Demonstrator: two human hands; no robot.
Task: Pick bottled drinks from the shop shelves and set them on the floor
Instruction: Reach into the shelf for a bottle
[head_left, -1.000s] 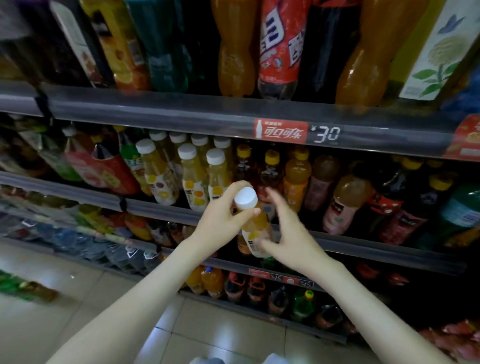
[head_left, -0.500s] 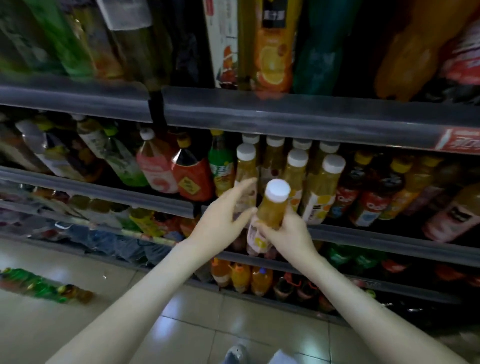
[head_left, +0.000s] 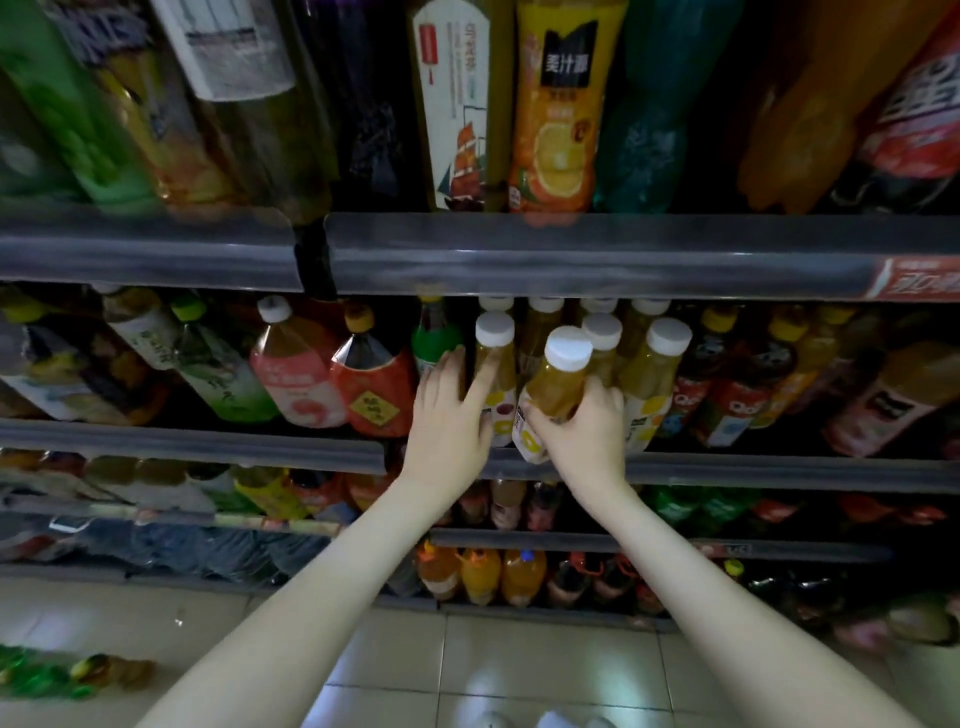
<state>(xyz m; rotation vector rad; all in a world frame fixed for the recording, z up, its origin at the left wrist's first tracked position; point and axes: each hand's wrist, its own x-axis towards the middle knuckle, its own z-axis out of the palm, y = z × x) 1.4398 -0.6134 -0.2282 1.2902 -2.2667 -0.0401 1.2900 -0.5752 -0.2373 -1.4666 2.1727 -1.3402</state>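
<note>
My right hand (head_left: 582, 426) grips a yellow juice bottle with a white cap (head_left: 558, 384), tilted toward me just in front of the middle shelf (head_left: 727, 470). My left hand (head_left: 449, 415) reaches beside it with straight fingers that touch another white-capped juice bottle (head_left: 496, 364) standing at the shelf front. More of the same bottles (head_left: 652, 374) stand in rows behind and to the right.
Red- and green-labelled tea bottles (head_left: 374, 384) fill the shelf to the left, dark bottles (head_left: 737, 395) the right. Large bottles and cartons (head_left: 558, 104) stand on the upper shelf. Lower shelves hold orange drinks (head_left: 480, 574). Several bottles lie on the tiled floor (head_left: 467, 675) at bottom left (head_left: 62, 675).
The held bottle passed from my left hand to my right hand. My left hand let go and moved forward to a bottle on the shelf. The view shifted left.
</note>
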